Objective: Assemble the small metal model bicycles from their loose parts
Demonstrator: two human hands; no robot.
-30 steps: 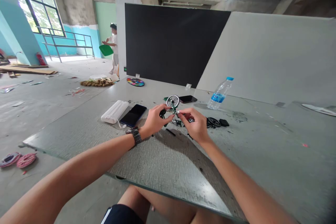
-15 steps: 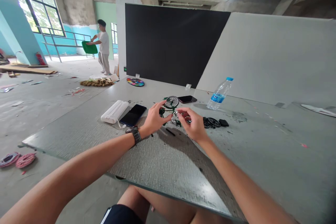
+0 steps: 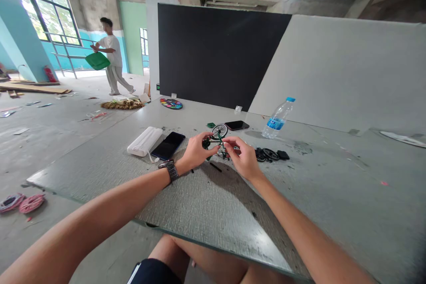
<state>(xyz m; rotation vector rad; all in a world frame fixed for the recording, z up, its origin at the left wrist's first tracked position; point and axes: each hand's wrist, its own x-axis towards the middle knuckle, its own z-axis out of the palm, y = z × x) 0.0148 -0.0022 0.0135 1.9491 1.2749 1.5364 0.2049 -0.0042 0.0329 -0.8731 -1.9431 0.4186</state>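
Observation:
Between my hands is a small green model bicycle (image 3: 219, 132), its spoked wheel showing above my fingers. My left hand (image 3: 196, 148), with a dark watch (image 3: 171, 171) on the wrist, grips the frame from the left, thumb and fingers closed on it. From the right, the fingertips of my right hand (image 3: 242, 155) pinch at the model's middle; what exactly lies between them is too small to make out. A thin black stick-like part (image 3: 215, 167) lies on the table just below. Right of my right hand sit black wheels and small parts (image 3: 270, 154).
On the glass-topped table (image 3: 109, 177) are a white power bank (image 3: 145, 141), a dark phone (image 3: 169, 145), a second phone (image 3: 237, 125), a palette (image 3: 171, 103) and a water bottle (image 3: 278, 118). A black and white panel (image 3: 219, 53) stands behind. A person (image 3: 113, 55) carries a green container (image 3: 97, 61).
The model bicycle's wheel has shifted slightly right and down, uncovering a green piece behind it. My hands stay nearly in place. The person in the background has walked left.

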